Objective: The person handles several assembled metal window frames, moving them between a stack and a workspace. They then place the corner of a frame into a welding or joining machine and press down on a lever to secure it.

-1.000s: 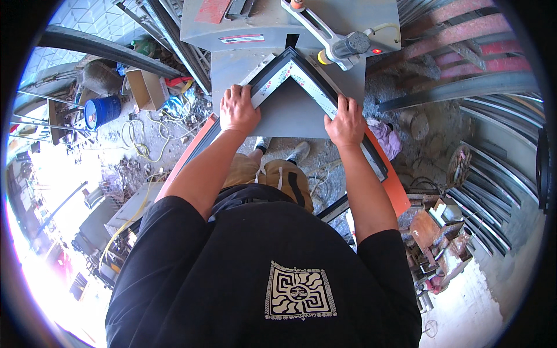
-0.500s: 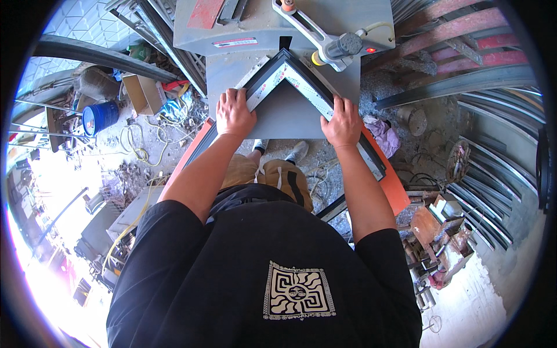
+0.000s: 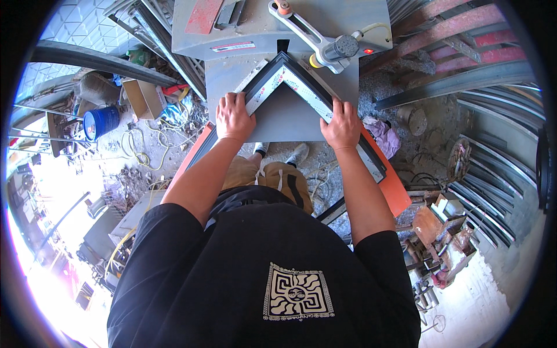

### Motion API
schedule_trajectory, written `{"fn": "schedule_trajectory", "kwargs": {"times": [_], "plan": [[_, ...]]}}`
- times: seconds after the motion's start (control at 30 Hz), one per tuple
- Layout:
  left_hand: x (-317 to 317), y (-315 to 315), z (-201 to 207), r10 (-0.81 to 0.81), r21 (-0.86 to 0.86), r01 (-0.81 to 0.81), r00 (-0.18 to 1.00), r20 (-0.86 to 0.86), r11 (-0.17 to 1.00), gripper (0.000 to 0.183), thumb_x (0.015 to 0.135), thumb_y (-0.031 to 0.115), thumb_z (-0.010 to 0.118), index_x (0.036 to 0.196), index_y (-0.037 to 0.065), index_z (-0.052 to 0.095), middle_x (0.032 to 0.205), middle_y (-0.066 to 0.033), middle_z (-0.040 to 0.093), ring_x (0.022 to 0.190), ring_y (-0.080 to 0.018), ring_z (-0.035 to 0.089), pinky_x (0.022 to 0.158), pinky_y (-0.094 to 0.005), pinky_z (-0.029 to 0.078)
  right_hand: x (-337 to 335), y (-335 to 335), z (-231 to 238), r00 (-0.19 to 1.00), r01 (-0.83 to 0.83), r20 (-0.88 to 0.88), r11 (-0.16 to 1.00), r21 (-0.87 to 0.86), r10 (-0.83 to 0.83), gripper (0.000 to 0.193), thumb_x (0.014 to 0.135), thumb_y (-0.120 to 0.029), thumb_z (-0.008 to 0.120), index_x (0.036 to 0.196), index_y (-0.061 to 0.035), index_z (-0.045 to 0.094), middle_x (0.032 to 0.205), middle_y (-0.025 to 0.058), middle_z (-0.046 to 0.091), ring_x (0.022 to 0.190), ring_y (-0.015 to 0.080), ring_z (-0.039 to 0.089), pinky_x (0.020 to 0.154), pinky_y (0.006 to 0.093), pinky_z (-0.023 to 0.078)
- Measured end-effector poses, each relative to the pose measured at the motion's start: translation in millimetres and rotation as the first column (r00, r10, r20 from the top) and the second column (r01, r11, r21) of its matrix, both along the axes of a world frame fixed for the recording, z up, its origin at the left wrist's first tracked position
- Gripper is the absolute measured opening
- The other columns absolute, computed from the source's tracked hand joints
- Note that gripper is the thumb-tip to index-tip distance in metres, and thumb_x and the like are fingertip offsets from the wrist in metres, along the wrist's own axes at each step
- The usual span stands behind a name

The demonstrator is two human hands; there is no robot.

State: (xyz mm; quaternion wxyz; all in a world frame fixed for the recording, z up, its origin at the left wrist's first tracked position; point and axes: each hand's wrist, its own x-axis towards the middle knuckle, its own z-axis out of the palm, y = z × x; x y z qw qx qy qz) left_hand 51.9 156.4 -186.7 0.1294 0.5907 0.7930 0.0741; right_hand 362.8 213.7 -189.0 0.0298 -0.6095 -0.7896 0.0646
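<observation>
A black metal window frame [image 3: 304, 87] with white film on its inner faces lies turned on a grey machine [image 3: 279, 119]. Its far corner points into the slot of the machine's head. My left hand [image 3: 235, 118] is closed around the left bar, fingers over the top. Across from it my right hand [image 3: 342, 124] grips the right bar the same way. The right bar runs on under my forearm to another corner. Beyond the right bar hangs a pale clamp arm [image 3: 310, 32] with a dark cylinder [image 3: 341, 47] and a yellow tip; it looks apart from the frame.
Orange side supports [image 3: 396, 194] stick out under the frame. Red and grey offcuts [image 3: 204, 14] lie on the machine's top. Long metal profiles [image 3: 493, 191] stand at right. A blue bucket [image 3: 100, 123], a cardboard box [image 3: 142, 98] and yellow cable [image 3: 136, 152] are on the littered floor at left.
</observation>
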Motion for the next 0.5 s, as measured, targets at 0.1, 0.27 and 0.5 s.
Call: {"fn": "schedule_trajectory", "kwargs": {"times": [0.1,0.27,0.5], "plan": [[0.8,1.2,2.1,0.003,-0.008,-0.003,1.000,0.009,1.000,0.063,0.079,0.020,0.089,0.137,0.012,0.067,0.133,-0.0129,0.063,0.130,-0.0369,0.061,0.111,-0.0519,0.052,1.3,0.7,-1.3,1.000,-0.012,-0.009,1.000,0.023,0.012,0.075,0.078,-0.034,0.094,0.144,-0.0117,0.067,0.119,0.0115,0.064,0.111,0.0356,0.068,0.096,0.0493,0.060],[-1.2,2.6,2.3,-0.002,-0.012,0.002,1.000,0.017,1.000,0.062,0.079,0.019,0.089,0.137,0.012,0.067,0.134,-0.0131,0.063,0.130,-0.0369,0.061,0.111,-0.0513,0.052,1.0,1.2,-1.4,1.000,-0.017,-0.014,0.999,0.036,0.017,0.076,0.077,-0.034,0.094,0.144,-0.0111,0.067,0.120,0.0125,0.064,0.113,0.0364,0.067,0.097,0.0492,0.060],[0.3,0.4,-1.5,-0.006,-0.022,0.007,1.000,0.017,1.000,0.067,0.077,0.018,0.091,0.140,0.011,0.067,0.133,-0.0129,0.063,0.127,-0.0368,0.062,0.110,-0.0494,0.053,2.4,0.3,0.5,1.000,-0.005,-0.030,1.000,0.000,0.005,0.077,0.076,-0.033,0.095,0.145,-0.0107,0.065,0.119,0.0141,0.063,0.113,0.0385,0.067,0.099,0.0501,0.059]]}}
